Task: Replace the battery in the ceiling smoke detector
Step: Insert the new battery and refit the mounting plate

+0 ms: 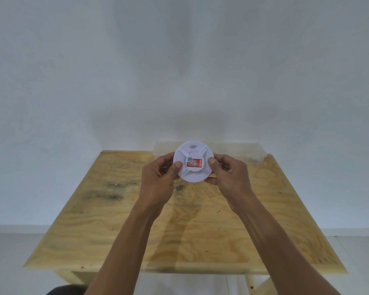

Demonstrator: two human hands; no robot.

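You have the smoke detector (pixel 193 161) off the ceiling, pinched in both hands' grip, left hand (pixel 158 175) and right hand (pixel 228 173), above the table (pixel 115 220), its back still closed, so the battery swap looks still ahead.

Plywood table (pixel 98 220) bare all round; only a clear bin (pixel 239 151) blocks its far edge

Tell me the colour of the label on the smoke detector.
Red-orange, on the white smoke detector, in the head view.

The smoke detector (pixel 193 161) looks like smooth white plastic with a shiny red sticker (pixel 195 163). The table (pixel 119 222) is pale wood, matt, stained dark in spots. The far box (pixel 239 150) is cloudy see-through plastic.
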